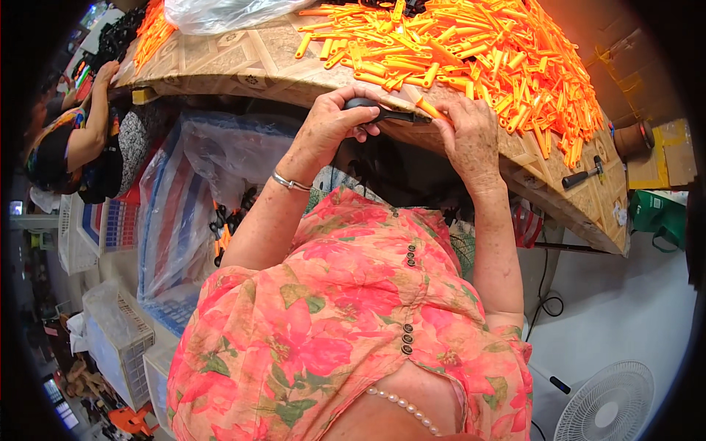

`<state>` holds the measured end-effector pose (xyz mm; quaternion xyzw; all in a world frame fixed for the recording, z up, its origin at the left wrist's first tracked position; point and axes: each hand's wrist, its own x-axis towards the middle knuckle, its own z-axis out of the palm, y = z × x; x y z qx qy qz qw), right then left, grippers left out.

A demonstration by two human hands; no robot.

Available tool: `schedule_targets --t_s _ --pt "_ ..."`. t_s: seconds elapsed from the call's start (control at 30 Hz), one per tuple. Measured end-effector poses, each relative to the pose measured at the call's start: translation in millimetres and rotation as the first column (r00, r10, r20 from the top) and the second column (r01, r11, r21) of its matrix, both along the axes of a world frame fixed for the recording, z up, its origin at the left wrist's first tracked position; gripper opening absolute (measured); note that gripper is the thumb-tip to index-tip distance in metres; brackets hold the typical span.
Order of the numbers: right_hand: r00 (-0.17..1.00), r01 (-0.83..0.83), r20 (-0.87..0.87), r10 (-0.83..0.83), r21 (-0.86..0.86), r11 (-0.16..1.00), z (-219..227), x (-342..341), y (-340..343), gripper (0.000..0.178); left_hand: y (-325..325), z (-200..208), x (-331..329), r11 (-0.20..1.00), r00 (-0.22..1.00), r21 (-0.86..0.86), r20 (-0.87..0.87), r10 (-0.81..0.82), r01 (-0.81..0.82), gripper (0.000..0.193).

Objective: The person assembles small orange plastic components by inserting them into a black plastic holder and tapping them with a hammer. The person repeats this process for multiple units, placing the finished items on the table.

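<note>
My left hand (327, 126) is closed around a black piece with a rounded, handle-like end (362, 106), whose narrower dark part points right. Beside that tip, my right hand (469, 136) pinches a slim orange plastic handle piece (432, 109). The two pieces meet or nearly meet at the table's near edge; whether they are joined I cannot tell. Just beyond my hands, a big heap of similar orange handle pieces (507, 62) covers much of the wood-patterned table (250, 62).
A small hammer (585, 176) lies near the table's right end. Clear plastic (228, 13) rests at the back left. Another person (84, 136) sits at far left. Striped sacking (173, 213) and a white crate (121, 342) stand left of me; a fan (607, 411) stands lower right.
</note>
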<state>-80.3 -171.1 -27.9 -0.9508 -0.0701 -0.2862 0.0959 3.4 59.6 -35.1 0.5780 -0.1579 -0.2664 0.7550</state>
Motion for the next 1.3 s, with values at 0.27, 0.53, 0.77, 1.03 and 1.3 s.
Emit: schedule_targets --t_s 0.27,0.53,0.77,1.03,1.3 --pt "0.996 0.031 0.082 -0.031 0.004 1.000 -6 -7 -5 0.021 -13 2 -7 0.998 0.999 0.045 -0.012 -0.045 0.046 0.024" --pt "0.997 -0.003 -0.034 0.064 0.862 0.506 -7 -40 -7 0.026 -24 11 -12 0.990 0.987 -0.050 -0.081 -0.137 0.133 0.025" --pt "0.967 0.054 -0.068 0.245 0.997 0.061 -7 -62 10 0.024 -40 17 -18 0.972 0.969 -0.050 -0.079 -0.234 0.230 0.032" --pt "0.980 -0.181 0.191 0.062 0.975 -0.132 -13 -66 29 0.022 -72 23 -55 0.945 0.967 -0.205 0.019 -0.255 0.253 0.027" --pt "0.985 -0.159 0.162 -0.060 0.986 0.045 -19 -77 28 0.019 -76 20 -61 0.967 0.969 -0.232 -0.196 -0.148 0.100 0.023"
